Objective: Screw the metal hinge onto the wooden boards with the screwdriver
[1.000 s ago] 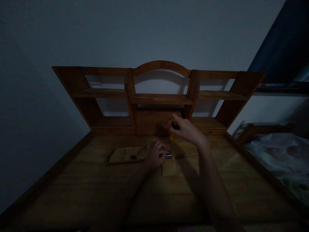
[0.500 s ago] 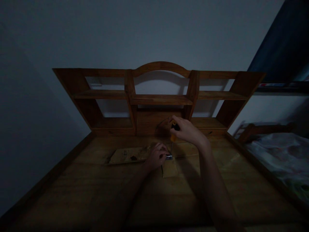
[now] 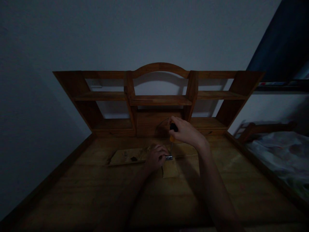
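Note:
My right hand is closed round the yellow-and-black handle of a screwdriver, held upright with its shaft pointing down. The shaft's tip meets a small shiny metal piece, perhaps a hinge. From the left, the fingers of my left hand pinch the edge of this metal piece. Beneath it lies a small square wooden board on the wooden desktop. A longer, pale stained strip lies left of my left hand, partly hidden by it.
A wooden shelf unit with an arched top stands along the desk's back edge, against the wall. Raised wooden rims border the desktop's sides. Beyond the right rim are crumpled plastic bags. The scene is dim.
Both hands stay in nearly the same place, with the screwdriver still on the metal piece. The screwdriver handle has shifted very slightly left; the view has tilted a little.

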